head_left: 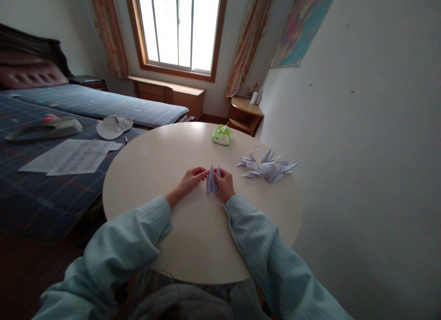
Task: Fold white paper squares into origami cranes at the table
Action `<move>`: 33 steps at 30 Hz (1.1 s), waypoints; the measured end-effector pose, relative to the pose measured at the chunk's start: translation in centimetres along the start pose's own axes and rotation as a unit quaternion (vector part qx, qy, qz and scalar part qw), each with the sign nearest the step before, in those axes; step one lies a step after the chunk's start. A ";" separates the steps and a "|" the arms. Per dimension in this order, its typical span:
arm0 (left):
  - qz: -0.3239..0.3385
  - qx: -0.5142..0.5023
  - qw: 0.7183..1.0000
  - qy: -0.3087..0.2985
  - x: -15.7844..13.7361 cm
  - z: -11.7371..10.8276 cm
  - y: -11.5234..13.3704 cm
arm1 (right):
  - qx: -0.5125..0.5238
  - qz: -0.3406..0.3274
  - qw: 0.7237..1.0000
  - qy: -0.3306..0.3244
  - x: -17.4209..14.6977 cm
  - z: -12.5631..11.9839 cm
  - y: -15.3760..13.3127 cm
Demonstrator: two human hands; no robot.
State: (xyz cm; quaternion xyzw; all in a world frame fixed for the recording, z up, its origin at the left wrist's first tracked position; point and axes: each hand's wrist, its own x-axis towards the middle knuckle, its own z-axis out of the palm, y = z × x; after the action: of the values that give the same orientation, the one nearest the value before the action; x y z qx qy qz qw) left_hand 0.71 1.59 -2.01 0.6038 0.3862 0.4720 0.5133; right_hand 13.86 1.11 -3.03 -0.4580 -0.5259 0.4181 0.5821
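Between my two hands, over the middle of the round white table [148, 173], stands a folded pale-lilac paper [211, 184] with two narrow points sticking up. My left hand [193, 178] pinches its left edge between thumb and fingers. On the other side my right hand [224, 183] grips it, the fingers closed around the right part. The lower ends of the paper point down at the tabletop; whether they touch it I cannot tell. To the right lies a pile of folded paper cranes [270, 168] in the same pale colour.
A green-and-white tissue pack [222, 135] sits at the table's far edge. On the left, a bed [69, 210] carries printed sheets [74, 155], a white cap [114, 126] and a grey strapped item [64, 126]. A wall [361, 173] runs close along the right.
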 end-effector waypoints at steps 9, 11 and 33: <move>0.016 0.000 1.000 0.016 0.2 -0.2 -0.4 | -0.008 0.002 1.000 0.006 0.0 0.0 0.0; 0.020 -0.002 1.000 0.018 0.2 -0.2 -0.5 | -0.008 0.000 1.000 0.002 0.1 0.0 0.1; 0.020 -0.018 0.999 0.020 0.2 -0.2 -0.5 | -0.037 -0.017 0.999 0.002 0.1 -0.1 0.2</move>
State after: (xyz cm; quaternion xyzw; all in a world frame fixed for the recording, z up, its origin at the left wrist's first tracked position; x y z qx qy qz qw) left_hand 0.54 1.89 -2.45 0.5925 0.3754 0.5014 0.5066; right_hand 14.01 1.23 -3.17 -0.4710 -0.5476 0.3878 0.5726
